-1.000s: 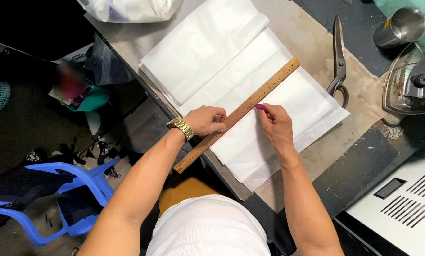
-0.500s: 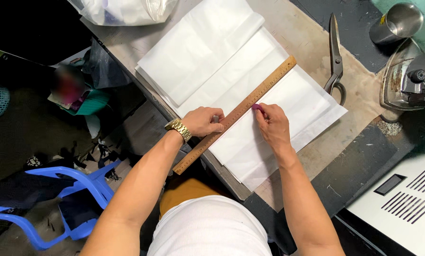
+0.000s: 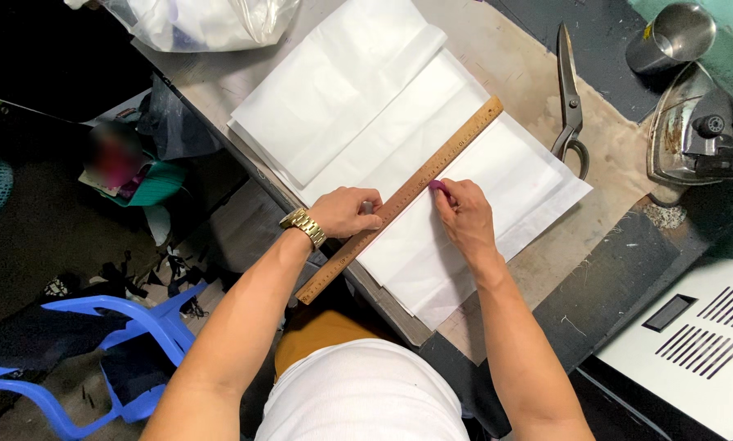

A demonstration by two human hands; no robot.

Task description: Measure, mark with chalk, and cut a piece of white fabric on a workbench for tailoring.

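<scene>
Marking is looking barely begun: no line is showing yet on the stacked white sheets of thin, matte fabric (image 3: 473, 212) lying flat on the worn beige worktop (image 3: 513, 57). A long wooden ruler with a printed scale (image 3: 399, 200) is lying diagonally across the stack, and the left hand (image 3: 344, 212), fingers curled and pressed down, is pinning it in place. The right hand (image 3: 463, 214) is pinching a small pink piece of chalk (image 3: 437, 186) against the ruler's edge, tip touching the fabric. Heavy steel shears (image 3: 569, 98) are resting just beside the sheets; a metal cup (image 3: 669, 37) and an iron (image 3: 701, 131) are standing well apart.
</scene>
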